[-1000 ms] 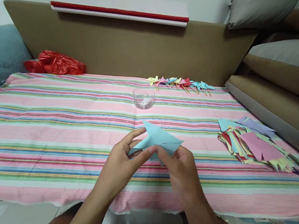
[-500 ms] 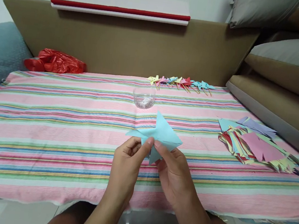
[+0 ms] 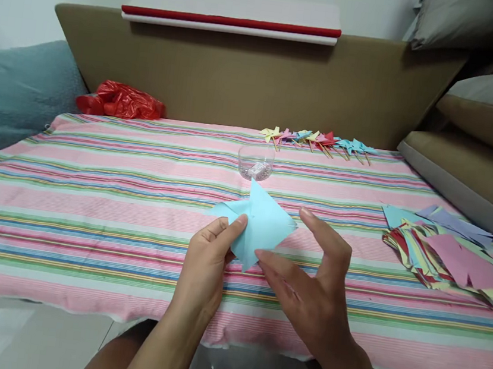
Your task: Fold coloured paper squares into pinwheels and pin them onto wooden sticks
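Note:
Between my hands, above the striped cloth (image 3: 90, 213), is a light blue paper pinwheel (image 3: 269, 220), partly folded, with points to the left, top, right and bottom. My left hand (image 3: 211, 252) pinches it near the middle, thumb on top and fingers behind. My right hand (image 3: 311, 276) is beside its right side, thumb and index finger spread wide apart; a fingertip is at the lower right edge, and I cannot tell whether it touches. Beyond the paper stands a clear round plastic tub (image 3: 256, 163) with small pieces and a white packet inside.
Finished pinwheels on sticks (image 3: 319, 141) lie in a row at the back. A pile of cut coloured paper (image 3: 454, 252) is on the right. A red plastic bag (image 3: 124, 101) sits back left, a blue cushion (image 3: 19, 91) at the left, and stacked cushions (image 3: 476, 177) at the right.
My right hand has let go of the paper's middle, moved right and spread its fingers. My left hand keeps its pinch. The view has shifted left.

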A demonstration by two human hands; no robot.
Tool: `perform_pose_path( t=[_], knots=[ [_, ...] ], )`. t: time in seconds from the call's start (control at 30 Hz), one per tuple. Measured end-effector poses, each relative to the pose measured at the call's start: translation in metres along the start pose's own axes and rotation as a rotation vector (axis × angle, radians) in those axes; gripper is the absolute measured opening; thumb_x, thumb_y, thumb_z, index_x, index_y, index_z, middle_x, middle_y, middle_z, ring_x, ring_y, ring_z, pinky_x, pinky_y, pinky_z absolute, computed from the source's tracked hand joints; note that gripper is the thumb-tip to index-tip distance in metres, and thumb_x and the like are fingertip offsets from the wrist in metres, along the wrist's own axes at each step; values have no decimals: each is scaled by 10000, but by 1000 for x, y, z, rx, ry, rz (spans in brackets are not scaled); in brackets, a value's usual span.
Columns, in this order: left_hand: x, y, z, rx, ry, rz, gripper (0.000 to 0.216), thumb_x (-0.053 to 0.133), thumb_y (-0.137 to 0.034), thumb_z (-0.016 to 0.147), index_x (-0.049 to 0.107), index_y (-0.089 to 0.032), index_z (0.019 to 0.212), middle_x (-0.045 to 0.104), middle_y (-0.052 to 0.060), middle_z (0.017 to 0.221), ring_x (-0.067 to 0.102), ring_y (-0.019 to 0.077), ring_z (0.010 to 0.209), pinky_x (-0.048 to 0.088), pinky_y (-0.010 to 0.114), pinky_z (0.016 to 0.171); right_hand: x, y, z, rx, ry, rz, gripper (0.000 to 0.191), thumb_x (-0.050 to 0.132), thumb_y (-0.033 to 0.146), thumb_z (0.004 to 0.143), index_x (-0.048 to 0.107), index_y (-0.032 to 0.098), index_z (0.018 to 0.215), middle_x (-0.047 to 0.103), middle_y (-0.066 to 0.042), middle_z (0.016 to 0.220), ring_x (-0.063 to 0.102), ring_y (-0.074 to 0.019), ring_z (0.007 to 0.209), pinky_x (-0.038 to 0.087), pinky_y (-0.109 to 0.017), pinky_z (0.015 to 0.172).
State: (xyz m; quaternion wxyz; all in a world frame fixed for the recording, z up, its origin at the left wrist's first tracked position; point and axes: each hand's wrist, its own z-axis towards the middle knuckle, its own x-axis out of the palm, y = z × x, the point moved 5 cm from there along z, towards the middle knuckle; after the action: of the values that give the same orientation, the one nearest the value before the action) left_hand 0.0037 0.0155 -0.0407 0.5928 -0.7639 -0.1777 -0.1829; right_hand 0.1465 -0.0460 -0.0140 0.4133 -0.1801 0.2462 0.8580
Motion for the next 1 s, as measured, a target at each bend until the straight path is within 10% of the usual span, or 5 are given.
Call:
perform_pose_path(
  t=[0.2,0.53,1.0],
  knots=[
    [3,2,-2,-37,26,18,367,881,-394,720,605,-168,635,516,-48,636,450,93,597,402,216,584,0,-1,2,69,52,107,182,750,172,877,767,345,932,492,-36,1440,486,-340,1340,454,-553,1079],
    [4,0,-5,12,71,238,299,817,-429,811,671,-184,719,559,-16,722,482,136,716,390,272,684,12,-32,-11,824,17,625,111,781,441,843,790,334,814,594,-40,1378,535,-343,1334,435,-584,1081],
    [9,2,-6,62,131,377,401,792,-463,827,571,-192,630,423,-31,667,392,137,689,341,279,672,18,-35,-12,916,-6,648,159,789,438,811,771,284,776,593,-54,1332,533,-328,1317,464,-517,1064]
  ],
)
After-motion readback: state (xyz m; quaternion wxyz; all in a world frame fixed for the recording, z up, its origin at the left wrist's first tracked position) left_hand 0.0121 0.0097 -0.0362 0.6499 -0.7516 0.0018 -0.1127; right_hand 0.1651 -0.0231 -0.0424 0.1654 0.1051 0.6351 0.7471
